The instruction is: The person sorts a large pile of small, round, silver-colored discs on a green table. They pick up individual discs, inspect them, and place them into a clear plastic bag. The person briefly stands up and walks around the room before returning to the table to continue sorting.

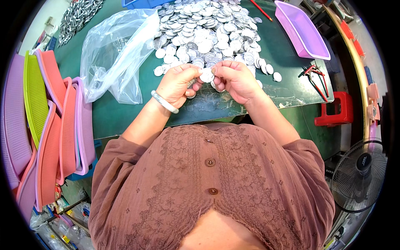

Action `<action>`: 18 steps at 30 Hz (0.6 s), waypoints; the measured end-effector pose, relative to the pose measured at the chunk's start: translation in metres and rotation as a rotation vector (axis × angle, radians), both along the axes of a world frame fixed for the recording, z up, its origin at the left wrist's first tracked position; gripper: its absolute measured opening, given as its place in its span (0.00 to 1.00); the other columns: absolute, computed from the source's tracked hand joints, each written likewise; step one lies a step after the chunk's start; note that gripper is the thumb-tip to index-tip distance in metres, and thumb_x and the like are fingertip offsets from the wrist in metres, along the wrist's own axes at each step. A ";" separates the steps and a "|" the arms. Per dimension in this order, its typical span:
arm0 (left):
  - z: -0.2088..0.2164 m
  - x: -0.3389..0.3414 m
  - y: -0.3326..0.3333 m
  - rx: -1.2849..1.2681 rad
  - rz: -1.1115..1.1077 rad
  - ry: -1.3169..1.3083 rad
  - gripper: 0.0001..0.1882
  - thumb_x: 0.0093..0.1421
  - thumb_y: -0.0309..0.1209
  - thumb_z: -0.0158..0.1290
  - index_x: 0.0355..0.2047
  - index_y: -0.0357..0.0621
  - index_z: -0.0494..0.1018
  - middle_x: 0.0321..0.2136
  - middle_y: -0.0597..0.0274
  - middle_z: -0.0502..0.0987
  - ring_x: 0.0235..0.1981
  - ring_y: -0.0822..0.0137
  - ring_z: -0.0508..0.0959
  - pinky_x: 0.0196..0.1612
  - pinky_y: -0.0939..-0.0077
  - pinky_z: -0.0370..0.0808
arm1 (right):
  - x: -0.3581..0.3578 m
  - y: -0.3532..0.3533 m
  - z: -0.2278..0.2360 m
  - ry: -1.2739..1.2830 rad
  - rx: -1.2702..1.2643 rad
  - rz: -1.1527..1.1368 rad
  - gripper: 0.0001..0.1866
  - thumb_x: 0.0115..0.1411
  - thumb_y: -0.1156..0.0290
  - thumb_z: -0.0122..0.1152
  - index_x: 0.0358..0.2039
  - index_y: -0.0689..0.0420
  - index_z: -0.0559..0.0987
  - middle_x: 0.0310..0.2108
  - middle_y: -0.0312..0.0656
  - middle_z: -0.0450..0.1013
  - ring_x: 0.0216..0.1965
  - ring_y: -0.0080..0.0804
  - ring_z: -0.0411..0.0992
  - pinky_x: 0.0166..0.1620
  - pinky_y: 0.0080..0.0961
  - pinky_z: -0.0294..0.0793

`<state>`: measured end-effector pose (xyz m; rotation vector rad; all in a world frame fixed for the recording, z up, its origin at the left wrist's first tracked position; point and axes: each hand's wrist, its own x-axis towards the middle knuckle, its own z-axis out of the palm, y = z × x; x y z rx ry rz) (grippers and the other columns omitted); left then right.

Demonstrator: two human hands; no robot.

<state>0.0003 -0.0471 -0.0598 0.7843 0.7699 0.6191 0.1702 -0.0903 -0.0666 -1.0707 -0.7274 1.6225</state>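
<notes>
Both hands on one silver disc (207, 75), sitting dead centre between them, above the near edge of our green desk (112, 116).

Left grip (177, 85): narrow, thumb and forefinger pinching the disc at its left edge. Its lower fingers are curled in, with more silver metal showing at them; can't tell how many pieces or whether we hold them. Pale bangle (164, 102) on that wrist.

Right grip (237, 81): also narrow, thumb and forefinger on the disc's right edge, other fingers folded under. Disc face is turned up toward us, mostly uncovered; too bright to read surface detail.

Around it: big heap of loose discs (208, 31) just beyond both grips, stragglers out to the right. Clear plastic bag (118, 58) lies left of the heap, slack. Dark metal parts (79, 18) piled at the far left. Right side of the desk: purple basket (303, 37) beyond the red-handled pliers (317, 79), both well apart from our hands. Red pencil-like stick (262, 10) near the heap's far right.
</notes>
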 end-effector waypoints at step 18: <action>-0.014 0.003 0.003 -0.031 0.012 0.010 0.04 0.53 0.29 0.47 0.28 0.43 0.67 0.21 0.64 0.69 0.17 0.76 0.66 0.13 0.90 0.57 | 0.001 0.002 0.001 -0.570 0.247 -0.029 0.10 0.50 0.69 0.55 0.27 0.64 0.75 0.18 0.32 0.68 0.20 0.15 0.63 0.24 0.15 0.63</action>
